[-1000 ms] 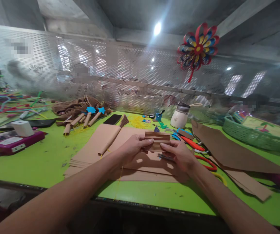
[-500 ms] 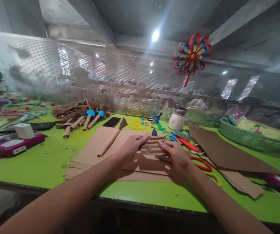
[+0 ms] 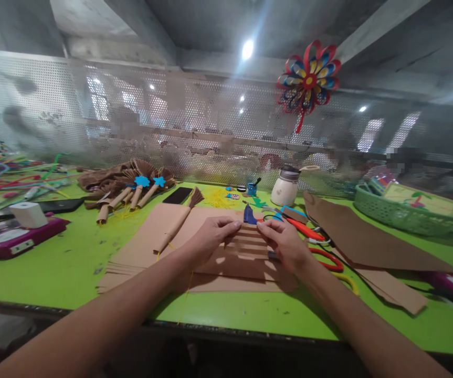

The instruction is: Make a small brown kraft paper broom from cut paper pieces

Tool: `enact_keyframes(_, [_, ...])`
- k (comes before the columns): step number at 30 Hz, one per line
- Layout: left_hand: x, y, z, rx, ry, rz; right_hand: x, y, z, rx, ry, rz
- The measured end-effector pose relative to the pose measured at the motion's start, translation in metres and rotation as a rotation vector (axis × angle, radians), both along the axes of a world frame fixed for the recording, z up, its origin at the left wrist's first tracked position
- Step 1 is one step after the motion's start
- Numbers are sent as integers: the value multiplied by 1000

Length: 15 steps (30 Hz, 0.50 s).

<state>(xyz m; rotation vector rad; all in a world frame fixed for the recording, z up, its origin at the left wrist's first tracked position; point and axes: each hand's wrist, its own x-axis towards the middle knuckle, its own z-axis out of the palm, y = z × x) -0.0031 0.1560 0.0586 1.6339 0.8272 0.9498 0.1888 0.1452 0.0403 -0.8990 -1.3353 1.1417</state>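
A small piece of pleated brown paper [image 3: 246,241] hangs between my two hands, its folds running crosswise. My left hand [image 3: 214,239] pinches it at the upper left corner, thumb on the near side. At the upper right corner, my right hand [image 3: 283,241] pinches it in the same way. Under both hands lies a stack of brown paper sheets [image 3: 132,262]. A rolled paper stick with a fringed end [image 3: 175,226] rests on the stack, left of my hands. Just beyond the pleated paper is a blue pointed nozzle [image 3: 249,214]. Orange-handled scissors [image 3: 326,258] lie partly behind my right hand.
Finished paper sticks with blue stars [image 3: 141,181] lie at the back left, beside a black phone [image 3: 177,195]. A cream jug [image 3: 284,189] stands at the back. On the right are large brown sheets [image 3: 352,236] and a green basket [image 3: 395,212]. A purple power strip [image 3: 21,239] sits left.
My hands have shifted their grip to the paper's top corners, and more folds now show below. The whole view has moved slightly.
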Motion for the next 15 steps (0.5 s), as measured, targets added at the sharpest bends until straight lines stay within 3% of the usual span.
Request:
enact_keyframes(5, [0, 2, -1, 22, -68, -2, 3, 4, -2, -1, -5, -33])
enact_keyframes(15, [-1, -1, 3, 19, 66, -70, 7, 7, -3, -44, 39, -51])
